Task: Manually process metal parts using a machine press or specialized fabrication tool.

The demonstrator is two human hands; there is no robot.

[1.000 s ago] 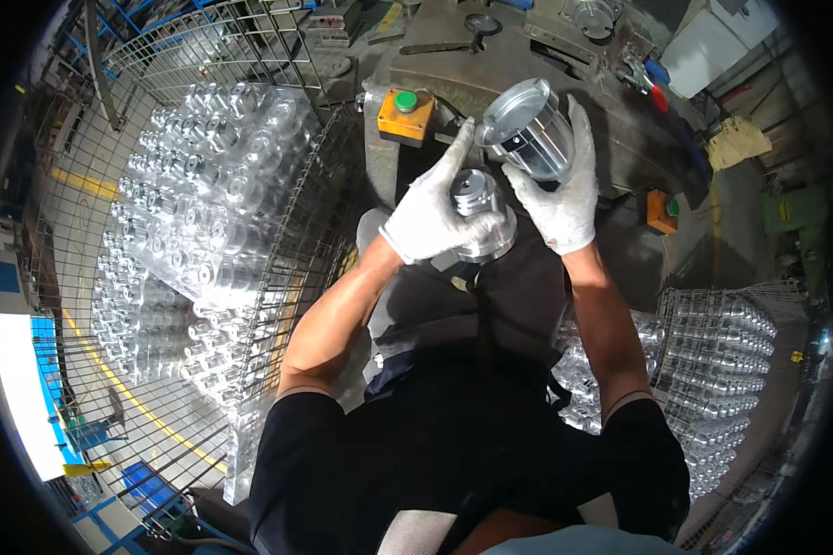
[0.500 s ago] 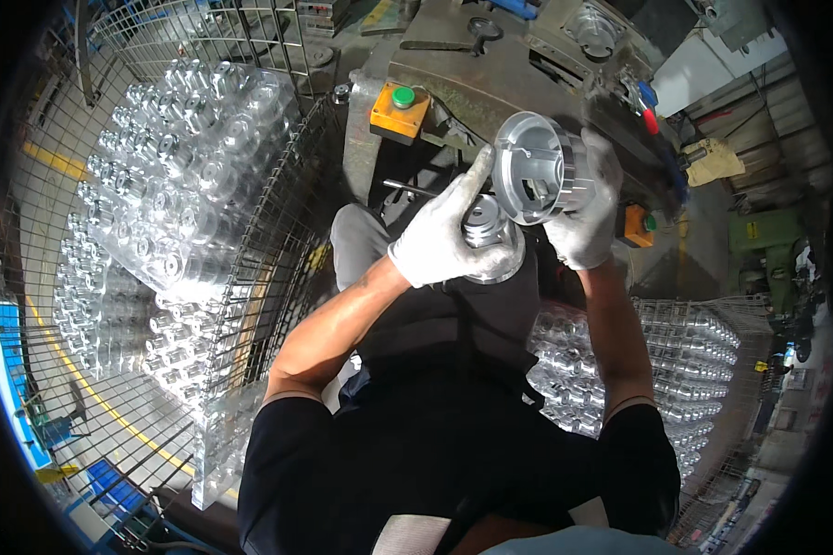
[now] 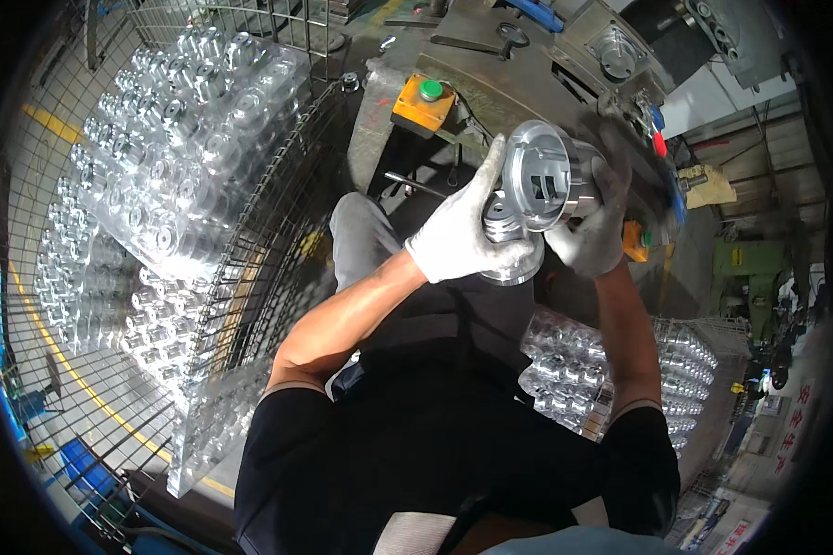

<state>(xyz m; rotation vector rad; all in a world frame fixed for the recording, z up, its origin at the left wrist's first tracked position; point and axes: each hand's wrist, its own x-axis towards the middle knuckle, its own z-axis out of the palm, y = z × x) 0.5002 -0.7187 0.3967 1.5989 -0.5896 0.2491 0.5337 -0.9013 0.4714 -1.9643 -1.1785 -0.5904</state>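
Note:
My left hand (image 3: pixel 461 231), in a white glove, is closed round a stepped, round metal part (image 3: pixel 516 272) with a wide flange. Part of it is hidden by my fingers. Its thumb and forefinger are spread on either side, and the forefingertip reaches the rim of a cup-shaped metal housing (image 3: pixel 520 155). That shiny housing is gripped from its far side by my right hand (image 3: pixel 590 239), also gloved. Its open mouth faces left, and dark rectangular openings show inside. The two metal parts are close together above my lap; whether they touch I cannot tell.
At left stands a wire cage (image 3: pixel 273 185) piled with shiny metal parts (image 3: pixel 171 166) in clear plastic trays. More stacked parts (image 3: pixel 565 365) lie at lower right. Ahead is a machine bed (image 3: pixel 463 32) with a round fixture (image 3: pixel 617 54), beside an orange box with a green button (image 3: pixel 423 104).
The whole view has shifted slightly, with the machine now more to the right. The housing in my right hand has turned a little, so its inner openings show more plainly. Both hands keep their hold.

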